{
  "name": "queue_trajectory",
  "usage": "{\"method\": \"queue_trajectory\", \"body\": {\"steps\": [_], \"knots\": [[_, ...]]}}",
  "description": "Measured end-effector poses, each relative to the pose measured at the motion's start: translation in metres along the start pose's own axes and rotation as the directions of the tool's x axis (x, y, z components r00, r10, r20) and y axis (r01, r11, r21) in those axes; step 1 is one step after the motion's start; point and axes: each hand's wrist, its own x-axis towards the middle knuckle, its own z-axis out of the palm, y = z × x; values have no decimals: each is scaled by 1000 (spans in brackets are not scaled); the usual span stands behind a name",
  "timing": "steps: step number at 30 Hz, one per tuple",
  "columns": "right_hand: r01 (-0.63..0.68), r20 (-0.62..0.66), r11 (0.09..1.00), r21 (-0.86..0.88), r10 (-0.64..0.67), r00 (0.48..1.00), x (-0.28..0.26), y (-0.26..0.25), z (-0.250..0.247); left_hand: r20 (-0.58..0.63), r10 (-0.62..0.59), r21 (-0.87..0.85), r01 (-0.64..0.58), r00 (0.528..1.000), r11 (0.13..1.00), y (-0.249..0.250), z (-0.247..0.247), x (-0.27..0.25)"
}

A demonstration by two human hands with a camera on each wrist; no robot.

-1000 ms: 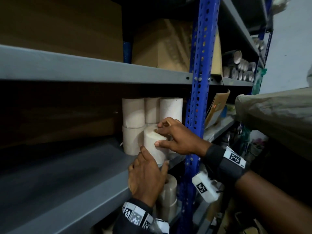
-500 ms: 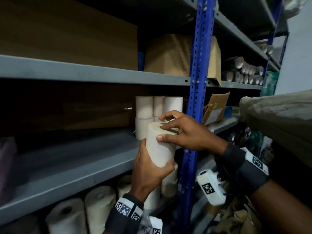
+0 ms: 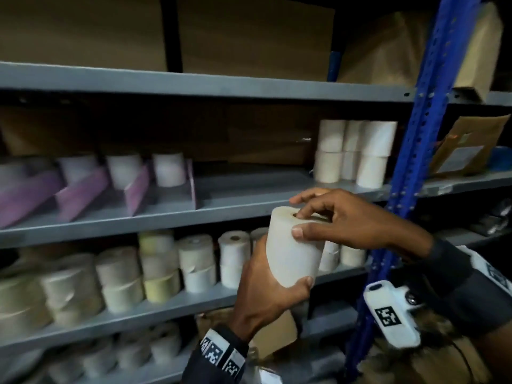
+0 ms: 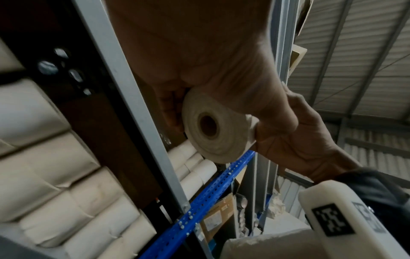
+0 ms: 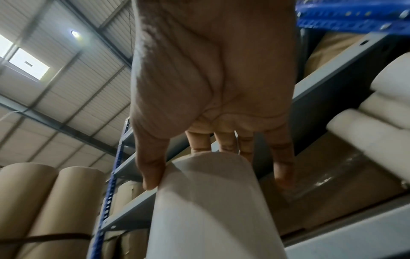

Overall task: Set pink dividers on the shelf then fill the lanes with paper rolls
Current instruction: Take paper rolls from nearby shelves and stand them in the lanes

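A white paper roll is held in the air in front of the grey shelf. My left hand grips its lower part from below, thumb across the bottom edge. My right hand pinches its top, fingers over the core and thumb on the side. The roll's hollow end shows in the left wrist view, its side in the right wrist view. Several pink dividers stand on the shelf at left, with single rolls in the lanes behind them. A stack of rolls sits at the shelf's right end.
A blue perforated upright stands just right of my hands. The shelf below holds several cream rolls. Brown cardboard boxes fill the shelf above. A bare stretch of shelf lies between the last divider and the roll stack.
Both hands lifted the roll off the stack at the shelf's right end and carried it out and down. The view swung left, bringing the pink dividers into sight.
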Motion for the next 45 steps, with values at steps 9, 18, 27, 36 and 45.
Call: {"method": "queue_trajectory", "body": {"steps": [9,18,27,36,45], "knots": [[158,208,987,-20,-151,967,33,-79,77,-178,-10,99,28,984,995,-1,-109,-64],[346,261,938,-7,-332,906,105,-177,171,-299,-11,171,65,954,983,-26,-250,-99],[417,167,905,79,-425,890,167,-256,249,-366,8,244,88,931,966,-58,-364,-105],[469,171,874,-131,-446,879,244,-290,266,-469,236,576,92,851,812,-91,-362,-97],[449,191,870,-205,-414,890,311,-274,265,-233,150,824,113,961,555,-124,-361,-68]]}}
